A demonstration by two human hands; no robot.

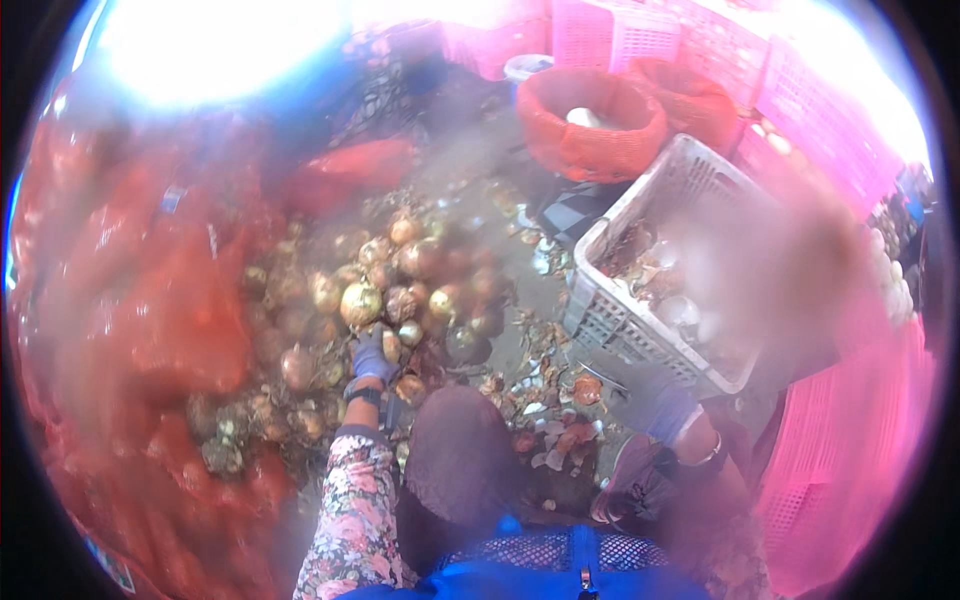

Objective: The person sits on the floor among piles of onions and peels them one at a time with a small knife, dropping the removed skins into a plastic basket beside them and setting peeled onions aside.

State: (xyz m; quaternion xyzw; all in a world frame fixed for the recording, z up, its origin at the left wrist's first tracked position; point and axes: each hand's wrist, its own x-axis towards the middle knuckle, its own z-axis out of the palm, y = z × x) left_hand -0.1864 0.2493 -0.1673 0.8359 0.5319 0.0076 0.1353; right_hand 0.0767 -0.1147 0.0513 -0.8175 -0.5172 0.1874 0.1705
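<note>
My left hand (371, 360), in a pale purple glove, reaches into a heap of brown-skinned onions (402, 300). Its fingers curl against a small onion (390, 346), just below a larger yellow onion (361, 304). On the right, my gloved right hand (662, 408) is closed and hangs low beside the crate. What looks like a thin knife blade (604, 376) sticks out leftward from it; haze blurs the fingers and hides the handle.
A whitish plastic crate (640, 322) with peelings and pale onions stands at right. Red net-covered tubs (590, 125) and pink crates (640, 35) are behind. Red mesh sacks (140, 290) fill the left. Onion skins (545, 375) litter the ground before my knee (460, 450).
</note>
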